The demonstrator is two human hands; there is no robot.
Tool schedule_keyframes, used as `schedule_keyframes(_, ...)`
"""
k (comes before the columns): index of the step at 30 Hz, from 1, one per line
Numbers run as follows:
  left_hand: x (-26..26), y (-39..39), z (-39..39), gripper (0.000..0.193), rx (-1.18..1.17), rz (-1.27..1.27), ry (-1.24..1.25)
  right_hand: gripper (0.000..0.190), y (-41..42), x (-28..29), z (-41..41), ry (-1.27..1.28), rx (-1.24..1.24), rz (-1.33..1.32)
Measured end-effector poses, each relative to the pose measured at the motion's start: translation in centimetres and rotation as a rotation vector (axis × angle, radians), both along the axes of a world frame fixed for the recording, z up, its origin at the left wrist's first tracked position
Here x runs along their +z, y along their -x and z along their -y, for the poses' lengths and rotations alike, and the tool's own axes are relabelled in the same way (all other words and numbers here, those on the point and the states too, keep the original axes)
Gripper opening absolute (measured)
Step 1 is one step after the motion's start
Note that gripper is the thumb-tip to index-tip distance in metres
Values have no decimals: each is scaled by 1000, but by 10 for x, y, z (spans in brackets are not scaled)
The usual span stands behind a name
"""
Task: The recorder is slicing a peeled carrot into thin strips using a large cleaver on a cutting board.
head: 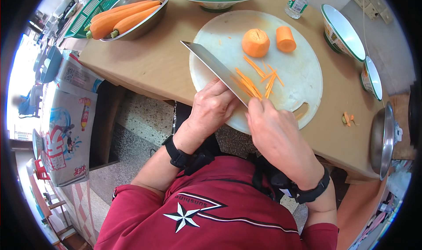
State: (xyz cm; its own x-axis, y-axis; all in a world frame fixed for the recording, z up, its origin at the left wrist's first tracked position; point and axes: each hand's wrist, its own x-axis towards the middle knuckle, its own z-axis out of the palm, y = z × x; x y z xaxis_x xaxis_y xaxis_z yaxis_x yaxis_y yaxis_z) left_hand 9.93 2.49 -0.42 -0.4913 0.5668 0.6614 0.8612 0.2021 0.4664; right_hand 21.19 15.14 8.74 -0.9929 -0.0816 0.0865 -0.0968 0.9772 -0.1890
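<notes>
My right hand grips the handle of a broad cleaver, whose blade slants up to the left over a round white cutting board. Behind the blade, at the board's near left edge, is my left hand with its fingers bent; the blade hides the fingertips and whatever they touch. Cut carrot sticks lie on the board beside the blade, some crossing one another. Farther back on the board stand a thick carrot piece and a smaller carrot piece.
Whole carrots rest in a steel bowl at the back left, beside a green basket. A footed bowl of shredded carrot stands behind the board. At right are a plastic bottle, enamel bowls, carrot scraps and a steel basin.
</notes>
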Motion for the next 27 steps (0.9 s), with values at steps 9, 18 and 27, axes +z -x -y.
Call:
schedule_keyframes(9, 3, 1, 2, 25, -28, 36, 12, 23, -49, 8, -5, -143, -23, 41)
schedule_keyframes(18, 0, 1, 2, 26, -23, 37, 4, 28, -58, 12, -5, -148, -21, 30)
schedule_keyframes(27, -1, 2, 2, 25, -14, 22, 17, 28, -62, 13, -7, -83, -20, 22)
